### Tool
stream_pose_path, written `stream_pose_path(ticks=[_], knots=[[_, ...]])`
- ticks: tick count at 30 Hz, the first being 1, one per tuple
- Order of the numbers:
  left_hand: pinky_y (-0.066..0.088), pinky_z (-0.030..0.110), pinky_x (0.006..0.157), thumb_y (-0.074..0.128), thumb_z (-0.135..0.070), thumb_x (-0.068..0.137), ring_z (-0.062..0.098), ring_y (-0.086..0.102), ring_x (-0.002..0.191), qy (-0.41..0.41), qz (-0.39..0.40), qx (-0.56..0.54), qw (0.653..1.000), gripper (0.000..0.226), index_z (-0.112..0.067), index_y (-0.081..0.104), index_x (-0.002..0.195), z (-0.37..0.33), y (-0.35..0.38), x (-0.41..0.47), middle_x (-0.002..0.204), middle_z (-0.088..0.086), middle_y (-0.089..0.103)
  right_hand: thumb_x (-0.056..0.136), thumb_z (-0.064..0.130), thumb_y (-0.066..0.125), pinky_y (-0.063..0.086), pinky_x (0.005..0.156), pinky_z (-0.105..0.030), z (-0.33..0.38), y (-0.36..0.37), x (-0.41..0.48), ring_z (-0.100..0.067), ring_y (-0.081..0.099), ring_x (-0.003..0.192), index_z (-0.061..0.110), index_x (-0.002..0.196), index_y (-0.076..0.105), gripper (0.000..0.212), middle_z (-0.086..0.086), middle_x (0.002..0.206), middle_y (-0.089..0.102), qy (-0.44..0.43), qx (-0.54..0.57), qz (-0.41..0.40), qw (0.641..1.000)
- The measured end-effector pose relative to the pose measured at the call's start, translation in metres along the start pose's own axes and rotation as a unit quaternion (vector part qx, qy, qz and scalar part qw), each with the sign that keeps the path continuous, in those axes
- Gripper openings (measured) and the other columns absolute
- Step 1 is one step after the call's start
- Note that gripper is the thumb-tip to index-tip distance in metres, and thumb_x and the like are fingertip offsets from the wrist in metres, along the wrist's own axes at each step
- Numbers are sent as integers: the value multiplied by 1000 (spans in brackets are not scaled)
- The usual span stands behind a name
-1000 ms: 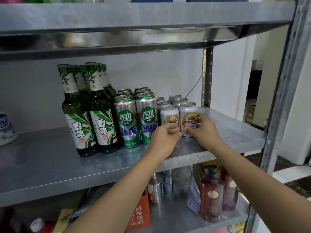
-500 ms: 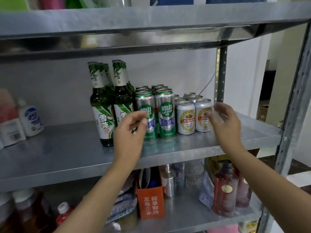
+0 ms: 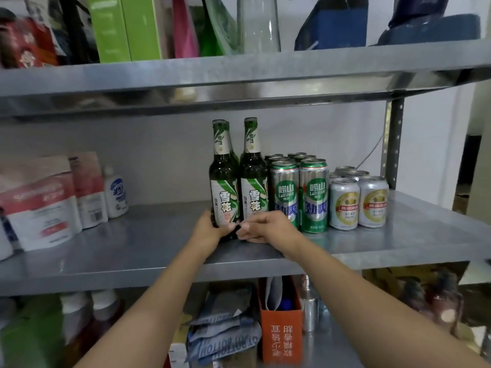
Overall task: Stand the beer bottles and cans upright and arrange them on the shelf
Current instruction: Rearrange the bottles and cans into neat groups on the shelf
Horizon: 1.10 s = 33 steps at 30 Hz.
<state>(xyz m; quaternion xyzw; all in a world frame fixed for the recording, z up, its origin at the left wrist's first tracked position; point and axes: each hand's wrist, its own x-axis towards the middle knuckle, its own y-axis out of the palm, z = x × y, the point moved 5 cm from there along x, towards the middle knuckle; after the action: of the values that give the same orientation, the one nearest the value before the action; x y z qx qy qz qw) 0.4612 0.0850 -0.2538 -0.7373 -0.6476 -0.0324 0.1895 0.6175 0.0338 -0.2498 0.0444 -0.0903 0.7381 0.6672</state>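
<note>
**Head view: left hand [image 3: 210, 229] and right hand [image 3: 268, 228] at the foot of the beer bottles [image 3: 239, 181]**

We see both bare forearms reach up from below and meet low on the bottle row. The left hand wraps the base of the left front bottle [image 3: 224, 181], thumb in front, fingers curled round its far side. The right hand sits just beside it, fingers bunched and curled against the foot of the right front bottle [image 3: 253, 179]. We cannot tell whether they truly grip it.

The bottles stand upright on the middle shelf [image 3: 132, 248], a grey sheet-metal board with a dull sheen, set against a white wall [image 3: 159, 144]. A perforated upright post [image 3: 392, 144] carries it on the right.

Touching the bottles on the right are tall green cans [image 3: 313, 197], then short silver cans [image 3: 345, 205] with gold labels, all upright in tidy files. The bottles are dark green glass with white labels. Well apart to the left stand soft white pouches [image 3: 39, 205] and a small white bottle [image 3: 115, 192]. Below, an orange box [image 3: 280, 338] shows.
</note>
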Motion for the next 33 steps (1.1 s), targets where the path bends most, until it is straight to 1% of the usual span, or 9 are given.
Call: stream_pose_path(ticks=[3, 7, 11, 15, 19, 23, 27, 31, 33], knots=[[45, 27, 88, 75, -6, 79, 19, 58, 110, 9, 17, 25, 999, 58, -7, 47, 129, -2, 2, 2, 122, 5, 61, 91, 8, 63, 58, 86, -35, -4, -3, 5, -30, 73, 90, 2, 97, 70, 11, -21, 93, 74, 1, 30, -28, 999], [41, 24, 85, 73, -8, 82, 13, 53, 107, 19, 13, 42, 999, 58, -7, 43, 132, -3, 3, 1, 118, -1, 56, 91, 6, 63, 59, 84, -33, -5, 0, 8, -30, 73, 88, 2, 96, 70, 10, -22, 92, 74, 0, 18, -30, 999], [40, 12, 73, 71, -8, 84, 11, 52, 104, 24, 12, 61, 998, 54, -7, 43, 130, -1, 3, 2, 117, -2, 56, 91, 6, 63, 59, 82, -31, -7, 0, 8, -30, 73, 89, 5, 94, 70, 8, -20, 92, 74, 2, 21, -27, 999], [39, 23, 84, 71, -9, 84, 12, 51, 106, 24, 11, 70, 997, 56, -7, 42, 132, 1, 3, 5, 120, 0, 56, 92, 7, 63, 59, 82, -30, -8, 0, 9, -28, 74, 87, 6, 94, 70, 8, -18, 90, 75, 2, 18, -24, 1000], [39, 25, 87, 72, -9, 83, 13, 52, 108, 28, 11, 71, 997, 58, -7, 42, 133, 3, 3, 7, 125, 3, 57, 92, 3, 61, 59, 79, -28, -8, 0, 11, -27, 74, 85, 2, 98, 69, 10, -19, 91, 74, -2, 18, -29, 999], [41, 28, 89, 73, -11, 83, 14, 53, 109, 24, 13, 75, 997, 60, -8, 41, 133, 5, 3, 8, 123, 1, 57, 92, 4, 61, 59, 83, -31, -8, 1, 9, -27, 73, 88, 3, 100, 69, 11, -20, 94, 74, 4, 13, -30, 999], [45, 37, 100, 76, -15, 80, 20, 56, 117, 24, 14, 78, 997, 62, -12, 42, 131, 6, 1, 8, 129, 3, 59, 93, 5, 60, 58, 86, -33, -5, 1, 6, -28, 73, 89, 1, 102, 69, 13, -20, 94, 74, 1, 6, -29, 1000], [43, 31, 94, 75, -12, 82, 18, 55, 114, 18, 15, 60, 998, 58, -11, 43, 131, 5, 1, 5, 129, 6, 59, 93, 10, 61, 59, 82, -37, -2, -10, -4, -30, 73, 86, -1, 104, 67, 17, -19, 90, 74, 9, 35, -80, 996], [41, 29, 92, 73, -11, 84, 16, 54, 111, 18, 18, 62, 998, 56, -9, 44, 132, 6, 2, 6, 130, 7, 59, 92, 8, 61, 60, 79, -37, -2, -23, -11, -29, 74, 84, -1, 101, 68, 14, -19, 89, 74, 17, 40, -112, 993]])
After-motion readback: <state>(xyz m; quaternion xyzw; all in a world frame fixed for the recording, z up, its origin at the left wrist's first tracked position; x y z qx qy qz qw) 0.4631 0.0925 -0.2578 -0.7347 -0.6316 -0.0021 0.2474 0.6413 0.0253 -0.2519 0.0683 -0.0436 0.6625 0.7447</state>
